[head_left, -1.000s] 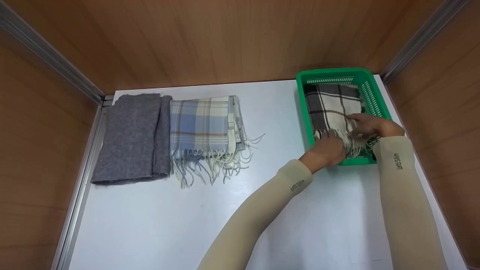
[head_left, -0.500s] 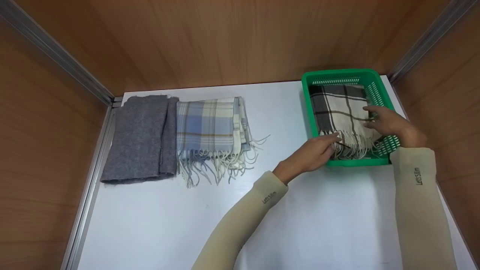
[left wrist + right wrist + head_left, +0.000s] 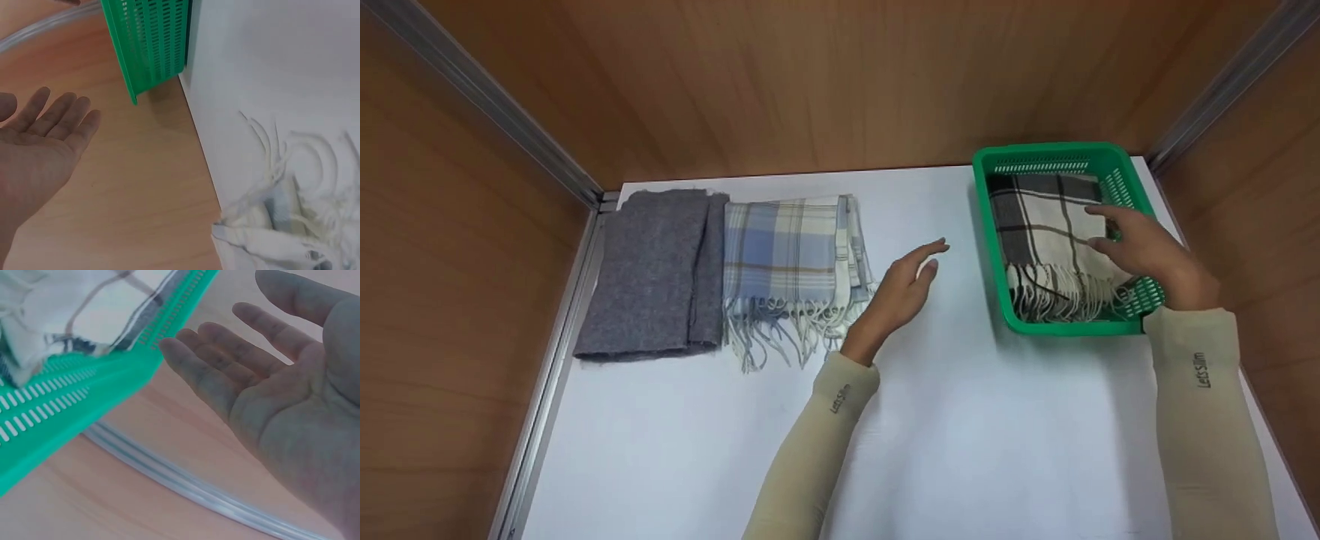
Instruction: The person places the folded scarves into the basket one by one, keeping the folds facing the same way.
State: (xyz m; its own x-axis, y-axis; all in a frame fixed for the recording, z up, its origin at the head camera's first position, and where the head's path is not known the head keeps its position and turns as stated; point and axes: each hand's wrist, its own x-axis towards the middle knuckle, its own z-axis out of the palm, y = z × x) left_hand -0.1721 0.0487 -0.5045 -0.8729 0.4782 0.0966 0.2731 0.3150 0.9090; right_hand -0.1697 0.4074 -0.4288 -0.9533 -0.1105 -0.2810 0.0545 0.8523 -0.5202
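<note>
In the head view a green plastic basket (image 3: 1003, 300) holds a folded plaid scarf (image 3: 1046, 210) in dark grey, white and black, its white fringe toward the near end. My right hand (image 3: 1147, 247) hovers over the basket's right side, fingers spread and holding nothing. Between the basket and a folded blue-and-cream plaid scarf (image 3: 780, 251), my left hand (image 3: 898, 292) is above the table, its fingers extended and nothing in them. The left wrist view shows that palm (image 3: 39, 152) apart from the basket and the fringe.
A folded grey cloth (image 3: 645, 277) lies left of the blue plaid scarf, their edges meeting. Everything sits on a white table (image 3: 960, 435). Wooden panels (image 3: 810, 82) rise at the back and both sides, with metal rails in the corners.
My left hand has let go of the fringe and moved left out of the basket. My right hand has released the scarf and lifted slightly to the right.
</note>
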